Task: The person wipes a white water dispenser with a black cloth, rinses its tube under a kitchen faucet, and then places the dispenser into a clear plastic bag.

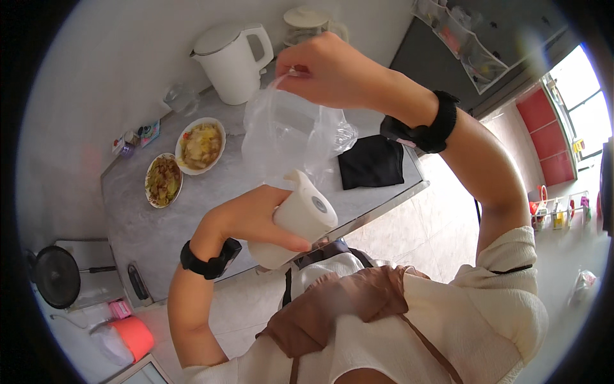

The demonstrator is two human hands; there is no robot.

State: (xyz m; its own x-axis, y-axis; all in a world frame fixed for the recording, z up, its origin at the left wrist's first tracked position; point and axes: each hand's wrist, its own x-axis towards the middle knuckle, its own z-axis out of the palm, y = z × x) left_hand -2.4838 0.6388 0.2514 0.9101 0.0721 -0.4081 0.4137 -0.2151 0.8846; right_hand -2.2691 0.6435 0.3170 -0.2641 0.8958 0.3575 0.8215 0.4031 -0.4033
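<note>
My left hand (252, 218) grips a white roll (300, 211), tilted near the table's front edge. The roll's round end with a grey core faces right, and a loose flap of its outer layer stands up. Above the table, my right hand (314, 72) pinches the top edge of a translucent plastic bag (283, 129), which hangs down towards the roll. Whether the bag is joined to the roll I cannot tell. A folded black cloth (371, 162) lies to the right of the bag.
Behind stand a white electric kettle (230, 62), a lidded glass jug (307, 21) and a clear glass (181, 97). Two dishes of food, a bowl (223, 132) and a plate (180, 189), sit on the grey table (129, 221). A frying pan (57, 277) is at far left.
</note>
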